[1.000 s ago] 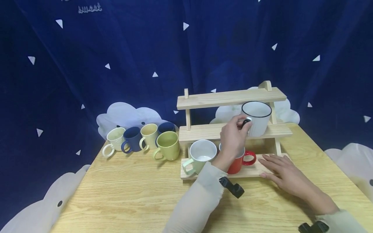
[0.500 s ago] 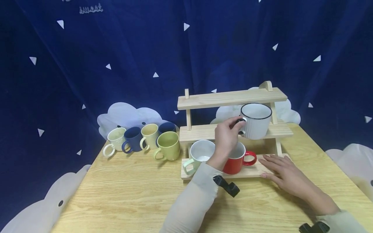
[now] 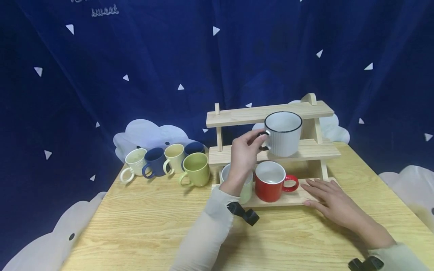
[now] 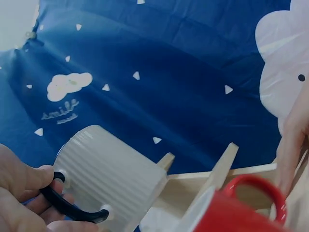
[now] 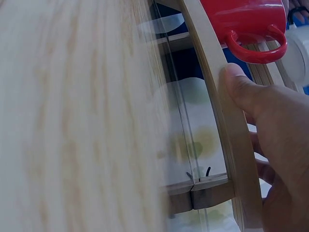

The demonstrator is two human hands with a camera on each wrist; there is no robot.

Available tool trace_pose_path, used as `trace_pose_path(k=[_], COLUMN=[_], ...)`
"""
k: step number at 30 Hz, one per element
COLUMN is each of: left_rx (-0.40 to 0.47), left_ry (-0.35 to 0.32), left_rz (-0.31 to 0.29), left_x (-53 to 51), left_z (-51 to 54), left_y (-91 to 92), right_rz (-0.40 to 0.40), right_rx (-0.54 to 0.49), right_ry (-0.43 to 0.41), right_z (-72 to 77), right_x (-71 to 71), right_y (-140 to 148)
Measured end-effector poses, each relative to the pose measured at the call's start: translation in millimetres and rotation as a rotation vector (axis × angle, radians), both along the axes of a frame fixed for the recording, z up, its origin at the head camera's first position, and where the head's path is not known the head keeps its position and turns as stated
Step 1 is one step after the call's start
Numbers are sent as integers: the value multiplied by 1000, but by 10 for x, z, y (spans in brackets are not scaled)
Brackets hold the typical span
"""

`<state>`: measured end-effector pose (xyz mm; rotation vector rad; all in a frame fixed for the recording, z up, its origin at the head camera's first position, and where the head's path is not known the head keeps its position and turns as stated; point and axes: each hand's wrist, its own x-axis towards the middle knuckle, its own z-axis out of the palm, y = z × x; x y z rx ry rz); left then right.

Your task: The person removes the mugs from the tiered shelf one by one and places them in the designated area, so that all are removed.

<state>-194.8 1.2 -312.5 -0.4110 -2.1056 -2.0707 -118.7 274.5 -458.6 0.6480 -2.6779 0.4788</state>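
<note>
My left hand (image 3: 245,154) pinches the black handle of a white ribbed mug (image 3: 284,141) with a dark rim. The mug is upright in front of the wooden rack's middle shelf (image 3: 318,150); the head view does not settle whether its base touches. In the left wrist view, thumb and fingers close on the handle (image 4: 72,208). My right hand (image 3: 333,203) rests on the right end of the bottom shelf (image 3: 301,196), fingers fairly straight, thumb at the front edge. Beside it stands a red mug (image 3: 268,190), handle to the right. A pale green mug (image 3: 246,194) is partly hidden by my left hand.
Left of the rack, several mugs stand on the wooden table (image 3: 135,226): an olive green mug (image 3: 200,173), a yellow mug (image 3: 176,160), a blue mug (image 3: 157,163), a cream mug (image 3: 135,162) and another blue one behind. A dark blue curtain (image 3: 162,56) hangs behind.
My left hand has carried the white mug leftward and, lately, slightly up from the right part of the middle shelf. The red mug is now uncovered. My right hand has stayed put.
</note>
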Motion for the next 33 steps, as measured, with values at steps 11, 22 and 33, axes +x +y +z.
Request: trace_pose_path(k=[11, 22, 33], left_rx=[94, 133, 108], left_ry=[22, 33, 47], left_rz=[-1, 98, 214], left_x=[-72, -55, -16], left_z=[80, 123, 62], left_y=[-542, -1105, -1624], right_rz=[4, 4, 1], right_rx=[-9, 1, -4], right_ry=[27, 20, 14], right_z=[-37, -4, -20], right_x=[8, -1, -4], right_y=[16, -1, 6])
